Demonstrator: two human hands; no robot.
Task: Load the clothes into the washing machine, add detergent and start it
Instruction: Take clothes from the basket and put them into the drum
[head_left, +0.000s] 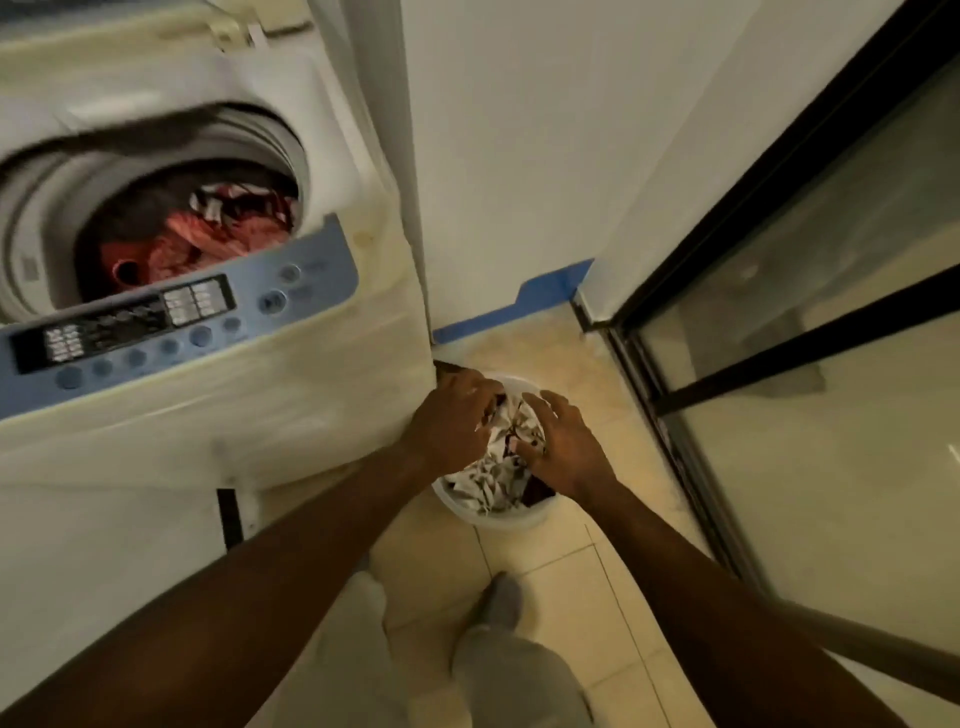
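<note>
- Head view, looking steeply down: top-loading washing machine (208, 405) stood at the left, cream body, lid raised, drum open.
- Drum contents: red and dark clothes (192, 239) already lay inside, with a striped piece at the back.
- Control panel (171, 322): blue strip along the machine's front edge, with round buttons and a dark display; lettering was too blurred to read.
- White laundry basket (498, 512): sat on the tiled floor (550, 566), just beside the machine's lower right corner.
- Patterned white-and-dark garment (493, 478): bunched in the basket, filling most of it.
- Left hand (452, 415): reached into the basket's far left side, fingers curled down into the cloth; whether they had closed on it could not be told.
- Right hand (563, 441): fingers spread and pressed on top of the garment at the right side.
- Both forearms were bare and stretched down from the lower frame edges.
- Grey trouser legs and one grey shoe (501, 597) showed below the basket.
- Glass door with black frame (779, 364) stood at the right; blue skirting (550, 288) ran along the wall base.
</note>
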